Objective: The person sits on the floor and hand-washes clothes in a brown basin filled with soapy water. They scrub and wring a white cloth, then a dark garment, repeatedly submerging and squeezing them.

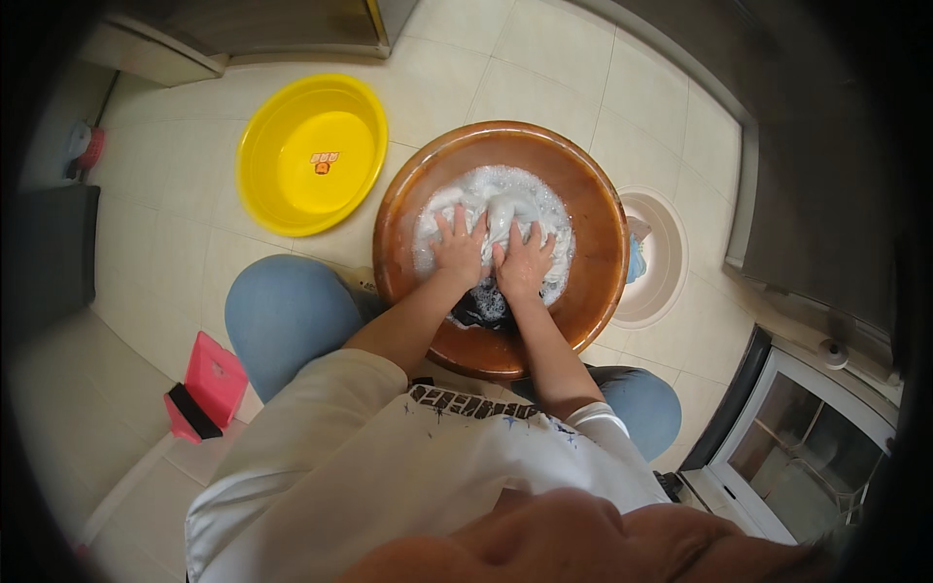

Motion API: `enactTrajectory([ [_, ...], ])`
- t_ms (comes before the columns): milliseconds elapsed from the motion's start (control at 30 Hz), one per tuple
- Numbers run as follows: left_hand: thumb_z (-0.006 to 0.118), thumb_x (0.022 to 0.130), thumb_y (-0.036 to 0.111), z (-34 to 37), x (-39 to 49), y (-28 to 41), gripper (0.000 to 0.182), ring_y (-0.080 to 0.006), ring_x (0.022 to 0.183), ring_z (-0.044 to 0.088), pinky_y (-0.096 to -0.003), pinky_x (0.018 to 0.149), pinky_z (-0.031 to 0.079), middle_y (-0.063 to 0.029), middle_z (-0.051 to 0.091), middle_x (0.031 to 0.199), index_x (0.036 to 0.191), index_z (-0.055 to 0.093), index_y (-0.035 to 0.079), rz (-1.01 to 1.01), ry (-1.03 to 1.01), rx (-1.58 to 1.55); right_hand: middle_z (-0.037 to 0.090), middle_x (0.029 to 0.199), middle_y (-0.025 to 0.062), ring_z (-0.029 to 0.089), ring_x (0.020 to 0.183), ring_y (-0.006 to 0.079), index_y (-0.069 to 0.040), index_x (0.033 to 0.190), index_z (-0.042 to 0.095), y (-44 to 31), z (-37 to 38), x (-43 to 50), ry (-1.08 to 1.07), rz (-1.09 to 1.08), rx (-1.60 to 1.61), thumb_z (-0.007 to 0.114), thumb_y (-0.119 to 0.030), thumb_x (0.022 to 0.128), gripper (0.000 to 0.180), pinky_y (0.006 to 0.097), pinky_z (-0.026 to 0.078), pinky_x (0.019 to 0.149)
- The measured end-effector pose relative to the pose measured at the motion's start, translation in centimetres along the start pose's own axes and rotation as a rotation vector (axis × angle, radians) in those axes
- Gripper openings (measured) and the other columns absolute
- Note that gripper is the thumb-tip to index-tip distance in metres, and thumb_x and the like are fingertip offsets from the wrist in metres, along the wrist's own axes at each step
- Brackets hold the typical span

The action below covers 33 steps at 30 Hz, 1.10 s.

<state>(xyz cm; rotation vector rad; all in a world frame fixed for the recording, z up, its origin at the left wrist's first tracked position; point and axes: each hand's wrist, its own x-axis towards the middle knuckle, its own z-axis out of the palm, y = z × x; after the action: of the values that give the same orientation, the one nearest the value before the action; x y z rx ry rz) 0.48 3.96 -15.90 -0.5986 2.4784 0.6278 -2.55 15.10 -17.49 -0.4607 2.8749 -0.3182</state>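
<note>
A large brown basin [576,175] stands on the floor between my knees, with white suds [496,178] in it. Wet white cloth [503,211] lies among the foam, bunched up in the middle. Both palms face down on this cloth: my left hand [461,249] on its left part, my right hand [526,264] on its right part, fingers spread on each. Dark wet cloth [481,306] shows below my wrists at the near side of the basin. How deep the water is cannot be seen.
At the upper left sits a yellow basin [291,160] with a sticker inside. Partly behind the brown basin, a pale tub [667,284] holds a blue cloth [636,262]. A pink dustpan [219,372] and a black-bristled brush [194,412] lie left of my knee. Dark cabinets [816,218] border the right.
</note>
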Motion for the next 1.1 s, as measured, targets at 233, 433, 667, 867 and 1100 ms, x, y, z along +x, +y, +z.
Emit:
enactTrajectory([
  [233, 0.075, 0.064, 0.041, 5.3, 6.9, -2.4, 0.075, -0.0319, 0.127, 0.035, -0.049, 0.099, 0.034, -0.0103, 0.047, 0.129, 0.13, 0.045, 0.02, -0.052, -0.342, -0.06, 0.041, 0.135, 0.0149, 0.047, 0.115, 0.0357, -0.012, 0.128, 0.047, 1.1, 1.3, 7.6, -0.777, 0.065, -0.101, 0.052, -0.027, 0.085, 0.046, 0.0494, 0.031, 0.1],
  [433, 0.069, 0.07, 0.044, 2.5, 8.2, -2.2, 0.076, -0.0364, 0.131, 0.025, -0.0412, 0.103, 0.03, -0.0172, 0.04, 0.135, 0.132, 0.042, 0.01, 0.124, -0.504, 0.302, 0.054, 0.123, 0.0138, 0.053, 0.111, 0.0328, -0.01, 0.113, 0.06, 3.2, 3.8, 8.2, -0.354, -0.068, -0.056, 0.046, -0.021, 0.084, 0.034, 0.0422, 0.044, 0.091],
  [667, 0.064, 0.074, 0.054, 0.8, 2.4, -2.7, 0.086, -0.0363, 0.13, 0.026, -0.0478, 0.101, 0.032, -0.0176, 0.028, 0.141, 0.14, 0.028, 0.012, -0.206, 0.23, -0.816, 0.063, 0.103, 0.0136, 0.056, 0.102, 0.03, -0.006, 0.095, 0.068, 0.1, -0.7, 5.1, -0.292, 0.084, 0.067, 0.068, -0.025, 0.068, 0.033, 0.0376, 0.046, 0.087],
  [867, 0.06, 0.077, 0.057, 2.8, 2.9, -3.1, 0.083, -0.0315, 0.118, 0.044, -0.0461, 0.091, 0.043, -0.017, 0.042, 0.132, 0.136, 0.028, 0.007, -0.302, -0.209, -1.864, 0.061, 0.081, 0.014, 0.055, 0.083, 0.0352, -0.004, 0.075, 0.064, -2.6, -6.1, -3.0, -0.097, -0.236, 0.594, 0.07, -0.024, 0.061, 0.025, 0.0392, 0.046, 0.075],
  [1100, 0.058, 0.081, 0.049, 0.8, 1.1, -3.5, 0.069, -0.0298, 0.109, 0.05, -0.0444, 0.09, 0.044, -0.0164, 0.048, 0.12, 0.131, 0.036, 0.006, -0.06, -0.61, -2.165, 0.05, 0.062, 0.0064, 0.046, 0.07, 0.0281, -0.008, 0.051, 0.044, -8.8, -11.9, -8.3, 0.045, -0.726, 0.704, 0.061, -0.014, 0.058, 0.02, 0.037, 0.036, 0.063],
])
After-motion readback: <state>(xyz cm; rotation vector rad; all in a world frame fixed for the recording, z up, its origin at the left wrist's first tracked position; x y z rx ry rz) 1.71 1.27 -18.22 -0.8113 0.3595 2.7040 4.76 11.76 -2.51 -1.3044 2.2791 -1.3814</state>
